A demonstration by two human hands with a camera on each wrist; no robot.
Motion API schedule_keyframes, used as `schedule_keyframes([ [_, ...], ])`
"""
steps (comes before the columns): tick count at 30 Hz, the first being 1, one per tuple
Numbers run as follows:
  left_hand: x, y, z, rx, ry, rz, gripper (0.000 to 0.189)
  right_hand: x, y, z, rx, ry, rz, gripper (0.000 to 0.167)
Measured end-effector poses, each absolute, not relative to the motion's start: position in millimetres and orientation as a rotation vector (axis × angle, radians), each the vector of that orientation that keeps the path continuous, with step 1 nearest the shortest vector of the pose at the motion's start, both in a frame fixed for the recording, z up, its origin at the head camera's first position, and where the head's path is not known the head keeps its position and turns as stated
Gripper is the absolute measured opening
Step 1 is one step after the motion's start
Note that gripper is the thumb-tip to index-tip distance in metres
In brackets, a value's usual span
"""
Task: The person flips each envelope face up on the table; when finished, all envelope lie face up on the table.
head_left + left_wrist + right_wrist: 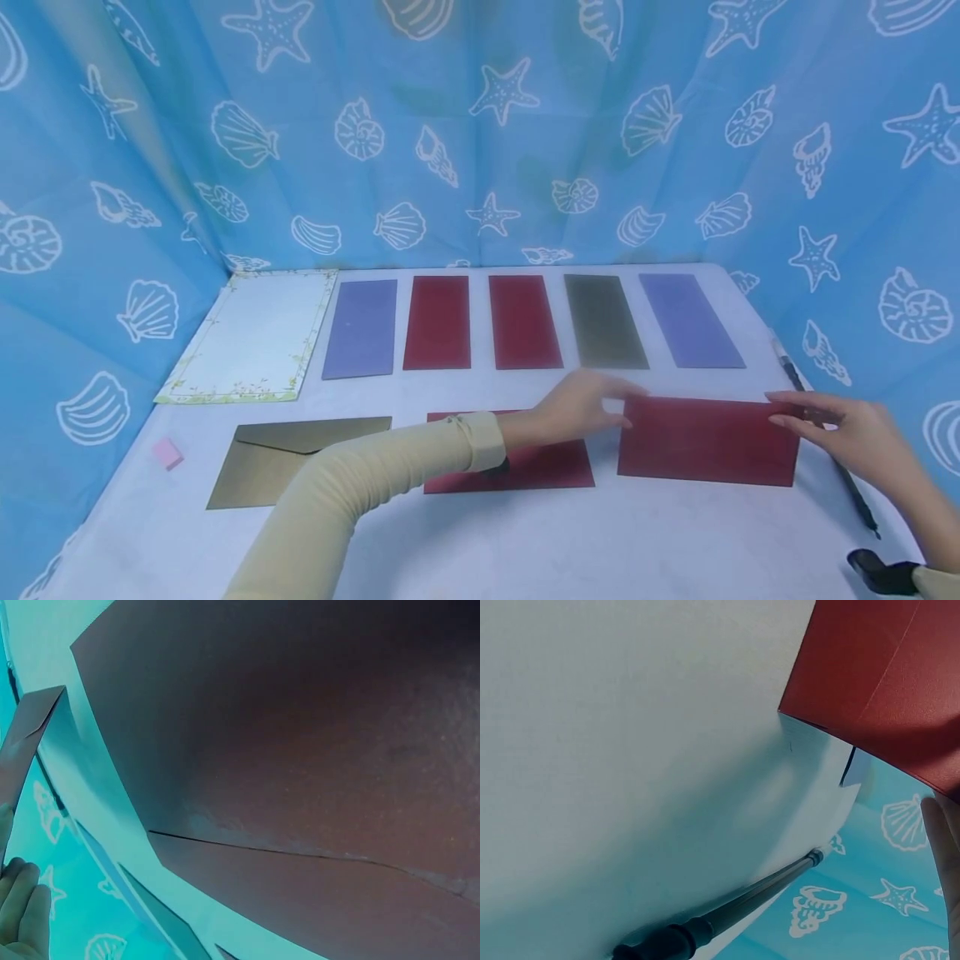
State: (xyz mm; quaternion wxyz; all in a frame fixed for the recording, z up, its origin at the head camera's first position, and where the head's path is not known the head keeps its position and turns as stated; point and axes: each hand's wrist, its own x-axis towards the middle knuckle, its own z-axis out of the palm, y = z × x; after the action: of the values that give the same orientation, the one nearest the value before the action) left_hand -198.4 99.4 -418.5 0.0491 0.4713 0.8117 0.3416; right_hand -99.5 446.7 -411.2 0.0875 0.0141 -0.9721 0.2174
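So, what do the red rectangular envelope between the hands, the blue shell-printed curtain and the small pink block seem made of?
Red envelope: probably stiff paper or thin card, faintly glossy; flat face, crisp edges.
Blue shell-printed curtain: likely thin fabric, perhaps plastic, mostly matte; soft folds.
Pink block: perhaps paper or rubber, matte; too small to settle.

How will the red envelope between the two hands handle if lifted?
The red envelope is probably fairly stiff: its face looks flat, without sagging. It seems light: the left hand and right hand hold it by fingertips. Its thin-looking edges suggest it could crease if squeezed.
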Motion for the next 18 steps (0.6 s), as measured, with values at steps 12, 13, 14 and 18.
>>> schedule_keyframes([
  [12, -210.5, 96.6, -425.5, 1.311, 2.461, 1.049, 0.044, -86.9, 448.6, -415.0, 0.145, -2.940, 0.600, 0.058],
  [13, -212.3, 96.6, -427.3, 1.314, 2.462, 1.044, 0.043, -85.8, 448.6, -416.0, 0.153, -2.942, 0.599, 0.059],
  [14, -213.9, 96.9, -429.3, 1.315, 2.464, 1.041, 0.042, -84.4, 448.6, -416.4, 0.149, -2.943, 0.600, 0.060],
  [18, -218.8, 99.0, -435.7, 1.320, 2.467, 1.029, 0.040, -79.3, 447.6, -418.6, 0.077, -3.006, 0.579, 0.060],
])
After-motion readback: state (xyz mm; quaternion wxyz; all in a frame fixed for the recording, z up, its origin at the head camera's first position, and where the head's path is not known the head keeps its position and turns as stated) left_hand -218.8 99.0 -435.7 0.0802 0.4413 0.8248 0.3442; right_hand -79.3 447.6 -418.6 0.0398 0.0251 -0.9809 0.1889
